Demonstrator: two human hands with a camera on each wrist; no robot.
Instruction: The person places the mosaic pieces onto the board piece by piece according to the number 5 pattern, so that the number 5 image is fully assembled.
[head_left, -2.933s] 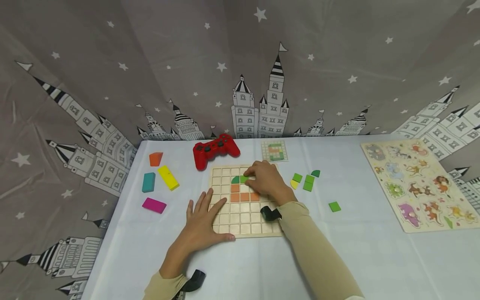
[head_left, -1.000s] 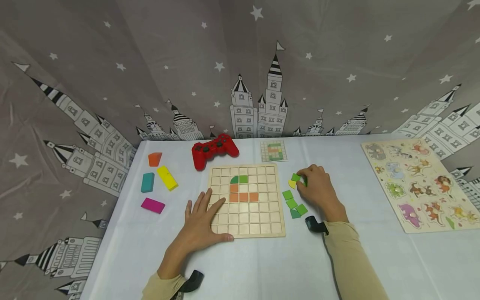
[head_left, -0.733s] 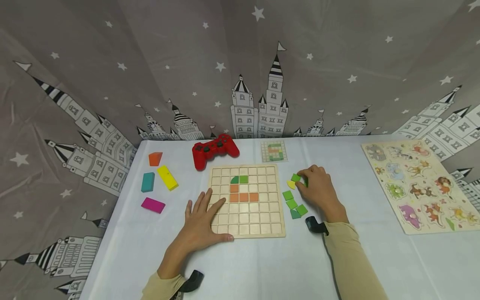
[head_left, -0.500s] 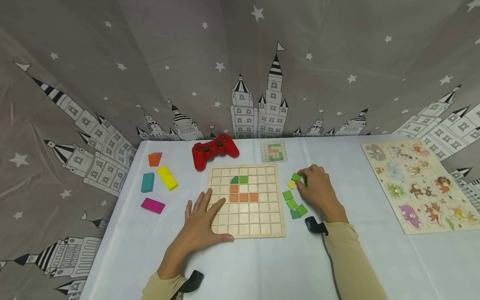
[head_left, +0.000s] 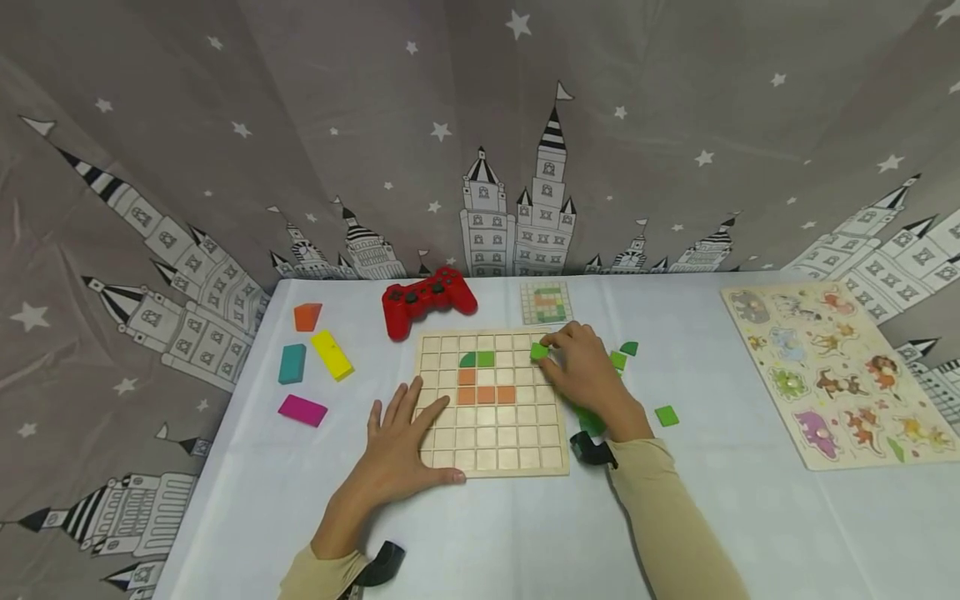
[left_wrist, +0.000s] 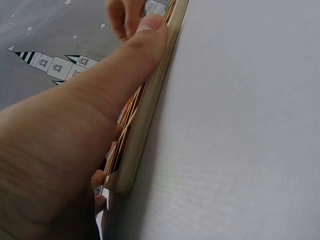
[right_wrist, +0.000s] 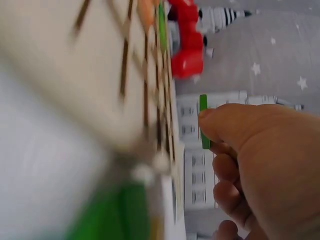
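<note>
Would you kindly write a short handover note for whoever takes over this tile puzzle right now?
Left hand: flat, steadying the wooden grid board at its near-left corner.
Right hand: pinching a green square tile over the board's upper right cells.
Done: a green quarter-round and green square in the second row, four orange tiles below them.
Left: set the held tile down; spare green tiles lie right of the board. Pattern card sits behind it.
</note>
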